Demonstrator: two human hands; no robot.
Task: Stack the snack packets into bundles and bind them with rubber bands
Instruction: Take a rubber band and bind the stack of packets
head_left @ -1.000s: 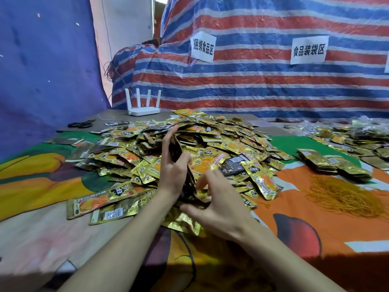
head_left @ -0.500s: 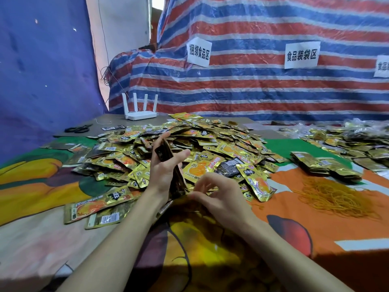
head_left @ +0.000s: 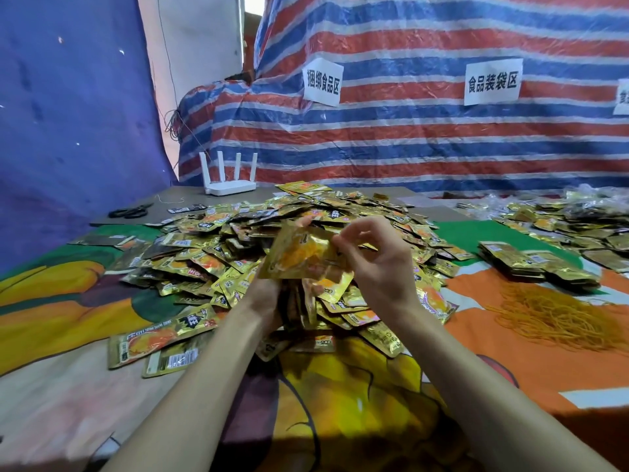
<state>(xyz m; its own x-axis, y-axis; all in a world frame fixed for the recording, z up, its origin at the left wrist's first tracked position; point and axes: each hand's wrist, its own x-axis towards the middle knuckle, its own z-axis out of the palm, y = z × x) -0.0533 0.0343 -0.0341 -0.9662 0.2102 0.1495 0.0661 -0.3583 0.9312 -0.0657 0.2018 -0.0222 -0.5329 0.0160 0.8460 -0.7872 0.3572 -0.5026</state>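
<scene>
A person's left hand (head_left: 267,296) and right hand (head_left: 383,267) are holding a shiny gold foil snack packet (head_left: 299,257) above a sprawling heap of loose gold packets (head_left: 218,240) on a tabletop covered in brightly printed cloth (head_left: 68,301), the right fingers (head_left: 357,230) pinching its upper edge. A tangle of yellow rubber bands (head_left: 558,318) is lying to the right.

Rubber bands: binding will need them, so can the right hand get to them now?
Probably yes: the rubber bands lie uncovered on the cloth on the right hand's side, with nothing standing between. It would first have to release the packet it pinches.
</scene>
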